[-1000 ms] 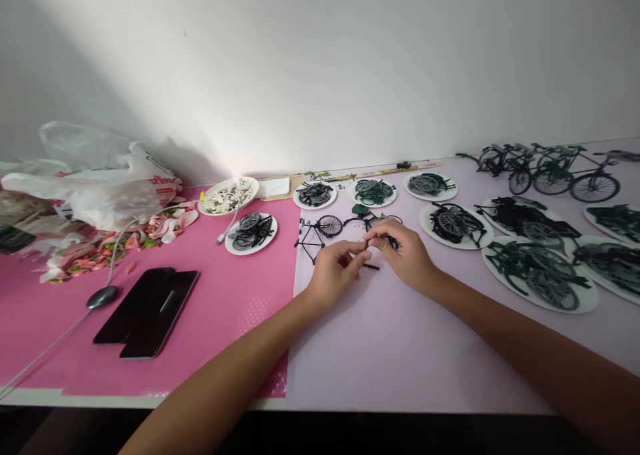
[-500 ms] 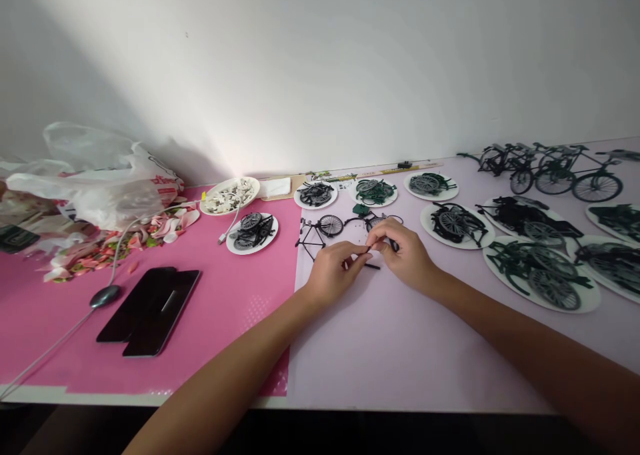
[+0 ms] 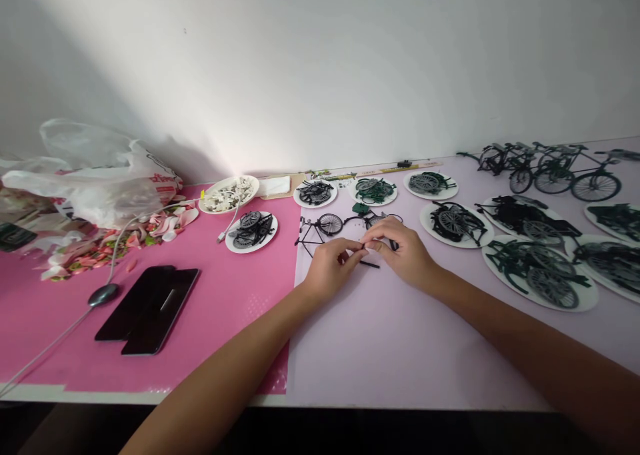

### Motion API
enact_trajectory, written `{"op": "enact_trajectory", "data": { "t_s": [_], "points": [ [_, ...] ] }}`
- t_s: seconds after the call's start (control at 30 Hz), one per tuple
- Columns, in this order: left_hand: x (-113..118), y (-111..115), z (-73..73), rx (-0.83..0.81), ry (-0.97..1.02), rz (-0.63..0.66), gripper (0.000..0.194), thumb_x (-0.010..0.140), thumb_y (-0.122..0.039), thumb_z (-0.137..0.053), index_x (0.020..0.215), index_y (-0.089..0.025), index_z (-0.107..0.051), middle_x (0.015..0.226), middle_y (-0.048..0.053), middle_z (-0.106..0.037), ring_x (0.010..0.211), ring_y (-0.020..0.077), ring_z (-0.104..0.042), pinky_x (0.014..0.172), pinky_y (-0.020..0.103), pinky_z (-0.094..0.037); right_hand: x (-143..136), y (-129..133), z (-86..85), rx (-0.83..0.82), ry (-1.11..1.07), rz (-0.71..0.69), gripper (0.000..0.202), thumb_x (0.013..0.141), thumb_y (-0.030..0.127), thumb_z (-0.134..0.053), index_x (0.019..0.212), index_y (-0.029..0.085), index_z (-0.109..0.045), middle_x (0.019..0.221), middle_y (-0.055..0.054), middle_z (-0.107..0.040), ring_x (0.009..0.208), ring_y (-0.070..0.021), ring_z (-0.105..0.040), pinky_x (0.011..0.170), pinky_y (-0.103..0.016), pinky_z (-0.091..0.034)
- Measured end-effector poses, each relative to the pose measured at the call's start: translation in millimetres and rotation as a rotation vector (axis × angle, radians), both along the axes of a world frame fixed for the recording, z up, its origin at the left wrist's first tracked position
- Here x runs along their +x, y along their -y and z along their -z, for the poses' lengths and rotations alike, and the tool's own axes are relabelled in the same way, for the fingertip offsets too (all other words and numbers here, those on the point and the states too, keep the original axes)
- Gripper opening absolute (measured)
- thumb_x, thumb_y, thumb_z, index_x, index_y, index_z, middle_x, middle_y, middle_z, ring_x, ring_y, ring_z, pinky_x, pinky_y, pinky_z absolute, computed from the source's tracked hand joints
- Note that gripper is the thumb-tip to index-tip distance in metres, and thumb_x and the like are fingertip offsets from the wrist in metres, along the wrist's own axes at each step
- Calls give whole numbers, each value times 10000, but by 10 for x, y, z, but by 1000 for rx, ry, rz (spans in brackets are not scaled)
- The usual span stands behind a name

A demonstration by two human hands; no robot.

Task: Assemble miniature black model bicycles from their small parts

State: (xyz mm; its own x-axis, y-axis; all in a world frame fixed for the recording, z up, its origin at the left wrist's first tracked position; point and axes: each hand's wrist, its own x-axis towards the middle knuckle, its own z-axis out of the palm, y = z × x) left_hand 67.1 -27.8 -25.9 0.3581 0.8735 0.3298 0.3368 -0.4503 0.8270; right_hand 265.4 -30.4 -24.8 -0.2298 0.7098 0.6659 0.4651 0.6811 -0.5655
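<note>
The counter [image 3: 400,361], pink on the left and pale lilac on the right, spans the frame. A white plastic bag [image 3: 95,188] sits at the left edge; assembled toy bicycles [image 3: 595,187] stand at upper right. Below them is a white plate [image 3: 591,300] of green and grey bicycle parts. Two black phones [image 3: 159,311] overlap at lower left. Near centre, the right hand [image 3: 403,253] and left hand [image 3: 330,268] meet, thumbs and fingers pinching a small dark piece. A dark wheel [image 3: 330,225] lies just above the left hand, a thin black strip [image 3: 371,264] below the fingertips. Smallest, the small dark piece [image 3: 364,245] is mostly hidden between them.
</note>
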Motion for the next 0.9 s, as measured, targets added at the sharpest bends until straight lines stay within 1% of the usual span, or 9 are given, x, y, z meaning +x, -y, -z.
{"op": "enact_trajectory", "data": {
  "t_s": [0.07,0.13,0.3,0.4,0.5,0.57,0.67,0.77,0.9],
  "points": [
    [-14,-37,-13,-65,64,-44,205,904,-395,-711,921,-198,-767,696,13,-701,546,119,-561,608,258,-452,18,-19,27,-32,6,25,130,991,329,-616,1020,284,-735,990,-62,-755,989,-277,-659,880,-473,-535],
    [-25,-71,-26,-123,137,-89,215,883,-397,-732,890,-182,-736,744,15,-710,539,109,-579,589,250,-455,40,-39,61,-72,23,48,156,992,365,-623,1059,284,-738,1040,-71,-751,1022,-280,-654,890,-481,-537],
    [-26,-120,-35,-221,254,-147,264,838,-409,-773,863,-163,-681,924,44,-735,542,89,-613,562,238,-483,94,-64,122,-102,188,-45,141,881,404,-783,836,272,-760,941,-52,-736,995,-277,-613,914,-490,-516],
    [-23,-132,-22,-224,280,-155,270,839,-389,-781,938,-158,-682,961,52,-728,549,79,-618,561,229,-495,102,-61,135,-135,260,-102,120,820,379,-846,834,277,-784,950,-50,-745,1011,-282,-595,915,-486,-507],
    [-34,-143,0,-207,284,-146,330,857,-353,-771,1106,-160,-673,906,36,-713,546,77,-618,553,217,-488,95,-62,136,-168,281,-122,77,871,352,-795,858,276,-793,958,-50,-752,1002,-276,-588,920,-477,-501],
    [-45,-151,16,-187,276,-133,366,877,-330,-748,1193,-172,-654,891,23,-706,546,75,-617,558,212,-486,92,-65,130,-185,281,-126,120,922,349,-732,852,268,-784,958,-57,-752,1012,-276,-588,923,-470,-497],
    [-57,-161,30,-160,250,-115,314,903,-295,-705,1196,-189,-659,878,6,-695,547,68,-609,569,209,-483,100,-69,122,-214,259,-135,170,957,347,-671,840,255,-754,940,-64,-745,1028,-275,-597,926,-452,-495],
    [-56,-161,28,-153,243,-108,256,913,-278,-684,1155,-195,-670,847,-5,-684,549,72,-603,573,211,-480,115,-66,120,-270,180,-50,152,960,330,-639,868,250,-729,924,-57,-726,950,-254,-633,854,-408,-518],
    [-48,-151,23,-176,252,-132,218,928,-289,-663,1127,-200,-659,842,-2,-681,553,79,-606,581,218,-480,108,-57,115,-312,-15,86,129,957,348,-632,946,247,-711,913,-36,-735,836,-220,-671,747,-353,-527]
  ]
}}
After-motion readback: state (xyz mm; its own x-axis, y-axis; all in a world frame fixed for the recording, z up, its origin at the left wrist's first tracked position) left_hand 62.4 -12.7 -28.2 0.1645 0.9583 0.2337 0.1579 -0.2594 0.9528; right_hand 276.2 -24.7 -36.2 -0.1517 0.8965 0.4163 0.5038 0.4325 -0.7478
